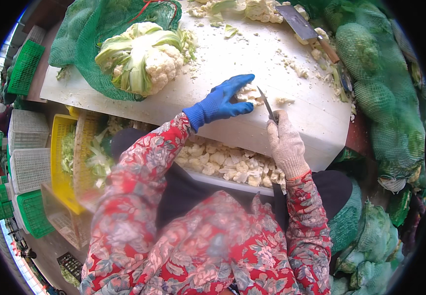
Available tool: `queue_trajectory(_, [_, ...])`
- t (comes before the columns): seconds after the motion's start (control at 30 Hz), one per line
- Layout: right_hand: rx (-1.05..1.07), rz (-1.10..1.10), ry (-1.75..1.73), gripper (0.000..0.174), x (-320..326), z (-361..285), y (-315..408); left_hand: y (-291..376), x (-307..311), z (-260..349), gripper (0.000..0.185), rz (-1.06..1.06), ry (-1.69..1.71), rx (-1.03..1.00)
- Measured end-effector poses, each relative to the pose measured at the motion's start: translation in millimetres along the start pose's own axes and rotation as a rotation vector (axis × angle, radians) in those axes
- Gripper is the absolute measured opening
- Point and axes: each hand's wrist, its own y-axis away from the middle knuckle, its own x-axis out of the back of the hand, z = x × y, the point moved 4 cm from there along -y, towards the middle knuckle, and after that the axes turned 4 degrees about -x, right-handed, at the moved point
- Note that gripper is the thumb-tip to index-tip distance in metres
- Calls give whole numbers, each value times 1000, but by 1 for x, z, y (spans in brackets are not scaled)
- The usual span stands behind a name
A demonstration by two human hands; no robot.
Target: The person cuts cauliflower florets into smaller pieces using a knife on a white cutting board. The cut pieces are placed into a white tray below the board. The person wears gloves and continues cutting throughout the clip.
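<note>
My left hand (pixel 227 99), in a blue glove, grips a piece of cauliflower (pixel 249 95) on the white cutting board (pixel 213 75). In my right hand (pixel 286 142), covered by a pale knit glove, is a small knife (pixel 266 103). Its blade points up and left, beside the cauliflower piece; whether they touch I cannot tell. A small loose floret (pixel 284 100) lies to the right of the blade. Below the board's near edge, a white tub (pixel 231 184) holds many cut florets (pixel 231 162).
Cauliflower heads with leaves (pixel 143 59) lie on a green mesh sack (pixel 87 70) at left. A cleaver (pixel 301 25) rests at the far right of the board. Filled mesh sacks (pixel 379 84) line the right side. Yellow (pixel 60 155) and white crates (pixel 30 169) stand left.
</note>
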Motion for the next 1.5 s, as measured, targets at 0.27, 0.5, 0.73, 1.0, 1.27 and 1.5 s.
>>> queue_trajectory(0.27, [-104,-50,223,21,-31,1,-9,0,-8,2,68,119,-92,2])
queue_trajectory(0.5, [-202,-82,237,28,-39,-5,-26,-1,-8,-5,68,193,-26,21])
queue_trajectory(0.73, [-142,-83,88,35,-38,2,-34,2,-12,-13,65,268,-1,-119])
queue_trajectory(1.0, [-451,-233,-413,33,-28,16,-43,23,-23,-20,64,360,14,-55])
queue_trajectory(1.27, [-138,12,177,35,-12,-13,1,23,-29,-18,61,475,-30,-219])
queue_trajectory(1.5, [-223,-70,299,29,-37,-8,-3,23,-32,-10,58,513,-147,-209])
